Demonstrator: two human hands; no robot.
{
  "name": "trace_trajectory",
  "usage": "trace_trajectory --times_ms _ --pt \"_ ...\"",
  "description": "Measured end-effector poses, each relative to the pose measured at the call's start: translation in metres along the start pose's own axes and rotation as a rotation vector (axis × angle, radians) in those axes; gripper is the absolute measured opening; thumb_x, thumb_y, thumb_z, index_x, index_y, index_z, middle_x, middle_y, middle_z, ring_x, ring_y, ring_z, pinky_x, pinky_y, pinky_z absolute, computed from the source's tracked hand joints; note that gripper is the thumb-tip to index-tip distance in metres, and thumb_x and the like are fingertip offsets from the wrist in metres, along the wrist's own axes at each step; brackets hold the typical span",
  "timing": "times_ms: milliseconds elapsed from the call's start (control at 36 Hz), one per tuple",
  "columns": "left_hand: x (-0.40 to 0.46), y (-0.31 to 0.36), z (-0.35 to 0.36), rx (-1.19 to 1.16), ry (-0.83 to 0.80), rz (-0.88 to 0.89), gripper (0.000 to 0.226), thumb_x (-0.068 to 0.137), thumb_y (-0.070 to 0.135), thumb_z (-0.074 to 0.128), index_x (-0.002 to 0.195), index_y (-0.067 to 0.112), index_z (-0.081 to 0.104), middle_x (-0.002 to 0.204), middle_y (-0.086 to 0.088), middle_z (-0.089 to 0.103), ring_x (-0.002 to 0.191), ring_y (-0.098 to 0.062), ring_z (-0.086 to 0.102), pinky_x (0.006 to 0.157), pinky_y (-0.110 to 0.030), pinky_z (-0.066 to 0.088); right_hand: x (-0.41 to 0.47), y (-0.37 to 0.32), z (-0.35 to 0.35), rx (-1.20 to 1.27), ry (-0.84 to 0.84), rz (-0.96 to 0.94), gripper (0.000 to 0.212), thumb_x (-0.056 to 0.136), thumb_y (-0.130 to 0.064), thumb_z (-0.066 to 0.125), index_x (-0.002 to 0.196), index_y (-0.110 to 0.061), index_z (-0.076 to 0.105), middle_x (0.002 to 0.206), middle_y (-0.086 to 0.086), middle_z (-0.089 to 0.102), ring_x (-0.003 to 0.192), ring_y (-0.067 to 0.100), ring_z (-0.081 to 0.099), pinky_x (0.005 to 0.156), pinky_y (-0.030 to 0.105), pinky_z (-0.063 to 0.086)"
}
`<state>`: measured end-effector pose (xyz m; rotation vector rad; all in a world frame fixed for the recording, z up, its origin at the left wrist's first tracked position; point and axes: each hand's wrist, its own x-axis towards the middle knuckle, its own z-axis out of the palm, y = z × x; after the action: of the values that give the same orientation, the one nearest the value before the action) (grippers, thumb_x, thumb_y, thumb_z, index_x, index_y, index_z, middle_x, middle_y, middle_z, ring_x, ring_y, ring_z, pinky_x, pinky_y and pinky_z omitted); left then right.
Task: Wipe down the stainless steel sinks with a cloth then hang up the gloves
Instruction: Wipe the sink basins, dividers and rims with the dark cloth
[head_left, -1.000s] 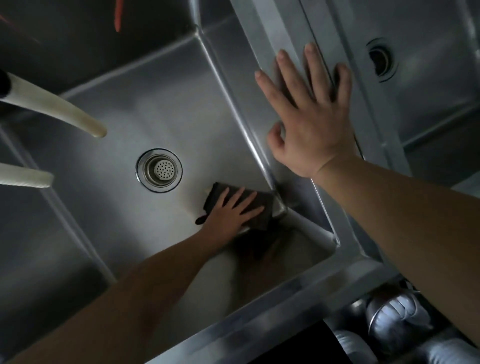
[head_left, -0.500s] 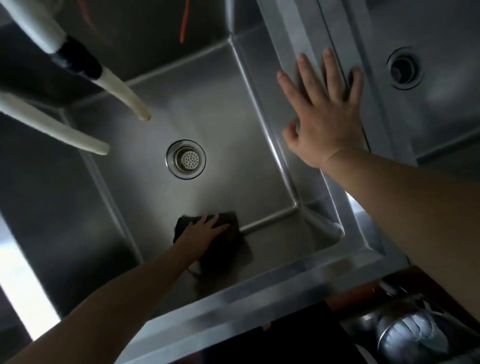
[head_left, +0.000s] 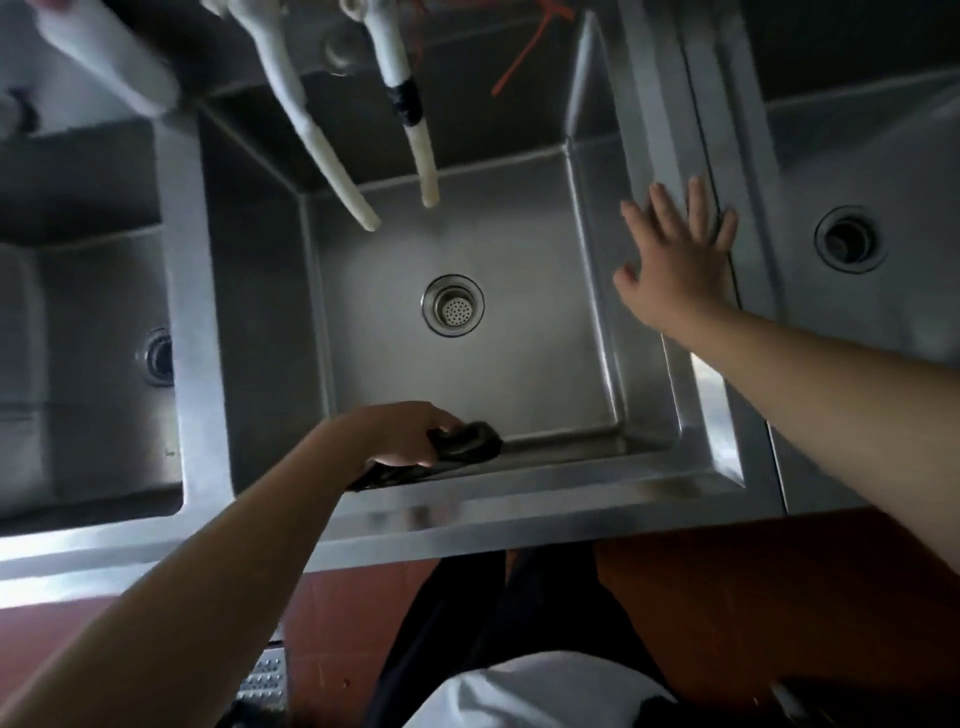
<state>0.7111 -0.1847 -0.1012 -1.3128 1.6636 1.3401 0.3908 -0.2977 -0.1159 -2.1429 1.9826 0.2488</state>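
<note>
The middle stainless steel sink lies right below me, with a round drain strainer in its floor. My left hand grips a dark cloth against the sink's near wall, at the bottom front edge. My right hand lies flat with spread fingers on the steel divider between the middle sink and the right sink. No gloves are visible.
Two white hoses hang over the back of the middle sink, one wrapped with black tape. A left sink and a right sink with a drain flank it. Red floor tiles lie below.
My left hand has dragged the cloth from the sink's front right corner leftward, and now grips it against the near wall. The view has swung left and back. My right hand stays on the divider.
</note>
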Motion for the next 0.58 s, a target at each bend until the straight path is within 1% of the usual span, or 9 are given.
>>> trace_trajectory --times_ms 56,111,139,194,250,333,417,472,583 --pt "-0.038 0.004 0.003 -0.110 0.133 0.044 0.047 0.087 0.009 0.056 0.124 0.037 0.060 0.106 0.011 0.065 0.096 -0.016 0.060 0.081 -0.032 0.043 -0.025 -0.023 -0.011 0.140 0.033 -0.014 0.065 0.089 -0.041 0.054 0.148 -0.023 0.035 0.164 0.007 0.017 0.151 0.037 0.004 0.117 0.063 0.005" --pt "-0.075 0.003 0.007 -0.247 0.244 0.067 0.046 0.087 0.005 0.056 0.123 0.032 0.060 0.100 0.011 0.066 0.090 -0.012 0.061 0.076 -0.027 0.045 -0.058 -0.056 -0.019 0.311 0.046 -0.141 0.061 0.088 -0.035 0.061 0.145 -0.021 0.044 0.162 0.008 0.023 0.150 0.032 0.012 0.119 0.056 0.009" --pt "-0.092 0.001 0.009 -0.315 0.291 0.073 0.045 0.086 0.003 0.055 0.121 0.031 0.061 0.097 0.012 0.066 0.088 -0.012 0.062 0.075 -0.025 0.047 -0.075 -0.074 -0.024 0.428 -0.013 -0.230 0.064 0.086 -0.029 0.065 0.146 -0.021 0.044 0.161 0.008 0.025 0.150 0.029 0.016 0.119 0.052 0.013" --pt "-0.125 -0.006 0.017 -0.523 0.386 0.099 0.047 0.084 -0.003 0.054 0.115 0.032 0.063 0.092 0.010 0.069 0.089 -0.015 0.066 0.080 -0.029 0.051 -0.106 -0.111 -0.037 0.712 -0.300 -0.341 0.073 0.083 -0.017 0.071 0.149 -0.025 0.040 0.161 0.004 0.026 0.149 0.019 0.022 0.119 0.042 0.022" --pt "-0.155 -0.016 0.030 -0.883 0.455 0.184 0.053 0.076 -0.009 0.054 0.110 0.029 0.067 0.090 0.006 0.072 0.088 -0.017 0.067 0.079 -0.031 0.053 -0.131 -0.144 -0.054 1.032 -0.652 -0.279 0.070 0.083 -0.014 0.074 0.143 -0.035 0.045 0.157 -0.005 0.035 0.143 0.009 0.029 0.113 0.034 0.030" --pt "-0.189 -0.035 0.054 -1.422 0.439 0.389 0.051 0.070 -0.009 0.054 0.110 0.019 0.070 0.089 -0.006 0.072 0.080 -0.021 0.070 0.064 -0.029 0.057 -0.151 -0.182 -0.075 1.379 -0.858 -0.108 0.048 0.086 -0.015 0.070 0.128 -0.034 0.059 0.137 -0.004 0.060 0.129 0.014 0.054 0.108 0.047 0.042" --pt "-0.209 -0.057 0.079 -1.675 0.419 0.564 0.045 0.075 -0.007 0.051 0.109 0.016 0.070 0.087 -0.009 0.069 0.075 -0.022 0.069 0.061 -0.030 0.056 -0.167 -0.216 -0.083 1.602 -1.039 -0.114 0.045 0.086 -0.014 0.070 0.130 -0.020 0.061 0.132 0.007 0.064 0.124 0.026 0.059 0.106 0.054 0.042" --pt "-0.216 -0.074 0.096 -1.753 0.432 0.596 0.045 0.076 -0.002 0.052 0.112 0.018 0.069 0.089 -0.010 0.069 0.075 -0.022 0.068 0.061 -0.029 0.055 -0.180 -0.246 -0.084 1.632 -1.079 -0.147 0.042 0.086 -0.011 0.068 0.128 -0.016 0.063 0.127 0.009 0.066 0.116 0.028 0.063 0.098 0.051 0.049" --pt "-0.226 -0.110 0.127 -1.773 0.532 0.532 0.044 0.079 0.008 0.064 0.122 0.019 0.065 0.107 -0.013 0.071 0.090 -0.027 0.071 0.072 -0.035 0.058 -0.209 -0.309 -0.079 1.546 -0.876 -0.008 0.034 0.086 0.003 0.064 0.119 -0.009 0.064 0.107 0.014 0.069 0.094 0.026 0.070 0.078 0.039 0.057"
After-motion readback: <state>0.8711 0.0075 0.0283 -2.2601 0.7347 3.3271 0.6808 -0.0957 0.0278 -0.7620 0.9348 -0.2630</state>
